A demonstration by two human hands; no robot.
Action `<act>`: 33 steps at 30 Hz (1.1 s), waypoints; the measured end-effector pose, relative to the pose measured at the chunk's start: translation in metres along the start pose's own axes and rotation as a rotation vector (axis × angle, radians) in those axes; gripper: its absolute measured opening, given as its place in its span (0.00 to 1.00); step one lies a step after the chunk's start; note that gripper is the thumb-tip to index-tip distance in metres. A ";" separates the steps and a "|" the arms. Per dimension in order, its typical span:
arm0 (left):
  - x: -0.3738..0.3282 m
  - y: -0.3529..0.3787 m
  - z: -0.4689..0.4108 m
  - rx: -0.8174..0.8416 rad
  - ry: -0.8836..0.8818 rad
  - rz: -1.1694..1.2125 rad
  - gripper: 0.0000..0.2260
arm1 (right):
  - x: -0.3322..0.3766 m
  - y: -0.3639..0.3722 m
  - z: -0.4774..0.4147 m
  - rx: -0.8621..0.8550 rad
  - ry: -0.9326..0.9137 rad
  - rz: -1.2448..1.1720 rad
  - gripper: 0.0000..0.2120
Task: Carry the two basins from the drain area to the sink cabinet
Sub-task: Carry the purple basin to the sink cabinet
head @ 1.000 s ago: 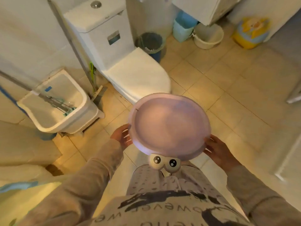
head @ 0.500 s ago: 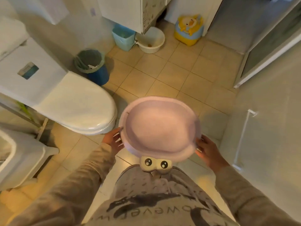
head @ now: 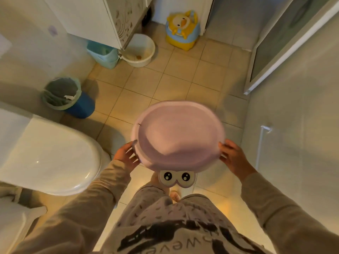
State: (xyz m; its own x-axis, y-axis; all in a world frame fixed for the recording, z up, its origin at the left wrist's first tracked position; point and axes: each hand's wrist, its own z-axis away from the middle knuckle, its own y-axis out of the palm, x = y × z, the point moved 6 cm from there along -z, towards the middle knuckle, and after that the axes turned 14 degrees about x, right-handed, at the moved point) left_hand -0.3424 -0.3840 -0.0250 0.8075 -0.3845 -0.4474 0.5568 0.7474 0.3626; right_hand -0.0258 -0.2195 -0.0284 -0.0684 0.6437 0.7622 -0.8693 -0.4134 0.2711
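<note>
I hold a pale purple basin (head: 178,133) level in front of my body, above the tiled floor. It has a cartoon-eyes tab on its near rim. My left hand (head: 126,154) grips the basin's left rim and my right hand (head: 232,156) grips its right rim. Whether a second basin is stacked under it I cannot tell. The white sink cabinet (head: 102,17) stands at the far side of the room, ahead and to the left. A cream basin (head: 140,50) sits on the floor at the cabinet's foot.
A white toilet (head: 49,158) with its lid down is close on my left. A blue waste bin (head: 66,97) stands beyond it, and a light blue bin (head: 103,54) under the cabinet. A yellow duck potty (head: 182,30) sits far ahead. A glass door (head: 286,44) lies to the right.
My view has swung right, away from the toilet tank and white floor tub, toward the cabinet. The purple basin stays in both hands and is nearer the cabinet.
</note>
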 end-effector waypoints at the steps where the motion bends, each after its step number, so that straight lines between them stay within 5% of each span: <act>1: -0.010 0.010 -0.012 0.003 -0.003 -0.007 0.03 | 0.009 -0.003 -0.011 -0.015 -0.001 -0.007 0.05; 19: -0.199 0.190 -0.175 0.181 -0.041 -0.211 0.13 | 0.167 -0.051 -0.172 -0.222 -0.029 -0.167 0.15; 33: -0.256 0.341 -0.303 0.027 -0.032 -0.028 0.16 | 0.349 -0.164 -0.356 -0.029 0.053 0.022 0.17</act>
State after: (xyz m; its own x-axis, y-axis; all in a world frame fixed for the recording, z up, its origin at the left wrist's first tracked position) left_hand -0.4184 0.1337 -0.0344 0.7970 -0.4227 -0.4313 0.5841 0.7211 0.3726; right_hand -0.0820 0.3025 -0.0159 -0.1133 0.6682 0.7353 -0.8808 -0.4100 0.2368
